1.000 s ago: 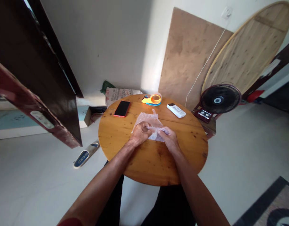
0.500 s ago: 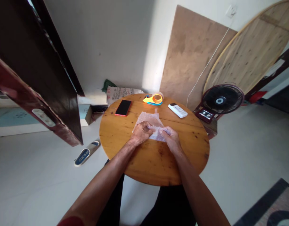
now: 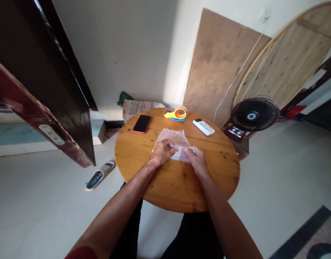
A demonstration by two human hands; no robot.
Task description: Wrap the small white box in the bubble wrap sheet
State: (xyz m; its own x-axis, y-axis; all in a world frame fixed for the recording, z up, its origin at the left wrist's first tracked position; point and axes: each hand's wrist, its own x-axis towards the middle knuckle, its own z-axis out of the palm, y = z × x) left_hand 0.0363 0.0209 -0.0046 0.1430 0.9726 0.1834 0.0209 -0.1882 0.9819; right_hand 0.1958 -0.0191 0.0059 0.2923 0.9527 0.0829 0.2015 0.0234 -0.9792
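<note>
A sheet of clear bubble wrap (image 3: 174,138) lies on the round wooden table (image 3: 165,187), folded over something small that I cannot make out. My left hand (image 3: 161,153) pinches its near left edge with curled fingers. My right hand (image 3: 197,158) grips the near right part, fingers closed on the wrap. The two hands almost touch over the bundle.
At the table's far side lie a red-cased phone (image 3: 141,123), an orange and blue tape dispenser (image 3: 176,114) and a white remote (image 3: 203,126). A black floor fan (image 3: 254,115) stands to the right. A dark wooden door (image 3: 41,90) juts in at left, a sandal (image 3: 98,175) below it.
The hands have shifted slightly on the wrap, and its far flap now lies flatter on the table. The head camera has drifted a little.
</note>
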